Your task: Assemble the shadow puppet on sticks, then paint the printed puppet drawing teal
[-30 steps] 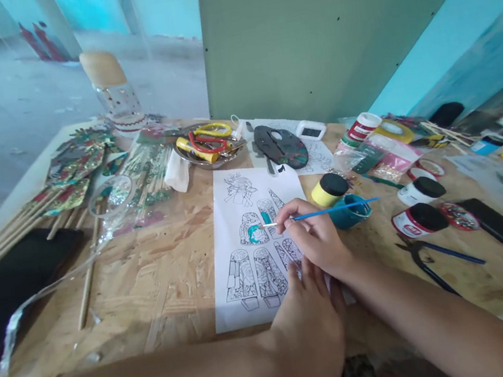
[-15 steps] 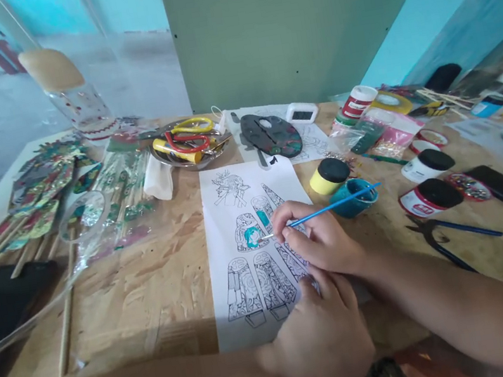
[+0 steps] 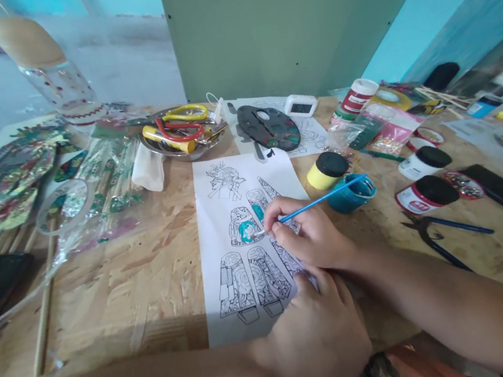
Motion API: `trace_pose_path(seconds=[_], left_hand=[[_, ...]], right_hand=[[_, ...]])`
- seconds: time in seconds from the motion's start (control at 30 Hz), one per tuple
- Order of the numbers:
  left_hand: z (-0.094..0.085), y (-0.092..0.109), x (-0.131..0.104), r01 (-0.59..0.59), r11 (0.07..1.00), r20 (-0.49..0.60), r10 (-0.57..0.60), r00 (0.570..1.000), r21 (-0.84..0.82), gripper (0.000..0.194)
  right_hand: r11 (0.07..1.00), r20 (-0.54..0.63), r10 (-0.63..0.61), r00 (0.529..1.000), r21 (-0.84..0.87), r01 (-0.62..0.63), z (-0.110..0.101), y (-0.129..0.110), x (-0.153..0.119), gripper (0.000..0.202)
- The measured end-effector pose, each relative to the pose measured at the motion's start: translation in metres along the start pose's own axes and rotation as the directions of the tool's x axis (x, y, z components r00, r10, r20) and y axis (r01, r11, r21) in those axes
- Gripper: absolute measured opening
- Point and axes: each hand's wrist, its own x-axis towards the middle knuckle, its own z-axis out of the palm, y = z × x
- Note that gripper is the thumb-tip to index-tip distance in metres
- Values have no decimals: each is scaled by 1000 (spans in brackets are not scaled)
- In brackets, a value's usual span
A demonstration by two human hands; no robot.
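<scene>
My right hand [image 3: 309, 230] pinches a thin blue paintbrush [image 3: 318, 201]. The brush's pale tip touches a turquoise-painted patch on a white sheet of paper [image 3: 248, 169] printed with black line drawings. A second, smaller turquoise patch shows on the neighbouring shape. Below the right wrist, my left hand [image 3: 321, 331] rests on the lower part of the sheet, holding nothing visible; its fingers are bent and partly hidden. Just right of the sheet stands an uncapped jar of turquoise paint [image 3: 349, 198], beside a yellow jar [image 3: 319, 176] with a black lid.
Behind the sheet are a dark palette [image 3: 265, 125], a white digital display [image 3: 300, 105] and a metal bowl [image 3: 177, 149] holding scissors. Blue-handled pliers [image 3: 433, 235] and lidded jars [image 3: 426, 193] lie right. Bagged sticks [image 3: 105, 181] and a bottle [image 3: 60, 85] occupy the left.
The view has shifted a little, so the table things appear slightly farther left and higher. The brush handle slants more steeply; its tip stays at the turquoise patch. Both hands keep nearly the same pose.
</scene>
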Motion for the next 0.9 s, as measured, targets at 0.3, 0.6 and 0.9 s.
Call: trace_pose_path(seconds=[0.3, 0.6, 0.9], left_hand=[[-1, -2, 0, -12, 1000, 7, 12, 1000, -4, 28], [-1, -1, 2, 0, 1000, -7, 0, 1000, -2, 28], [-1, -2, 0, -4, 1000, 16, 4, 1000, -5, 30]], right_hand=[[997, 6, 24, 1000, -68, -23, 1, 1, 1, 14], [999, -46, 14, 999, -45, -16, -1, -1, 0, 13], [999, -6, 42, 999, -34, -42, 1, 0, 2, 14]])
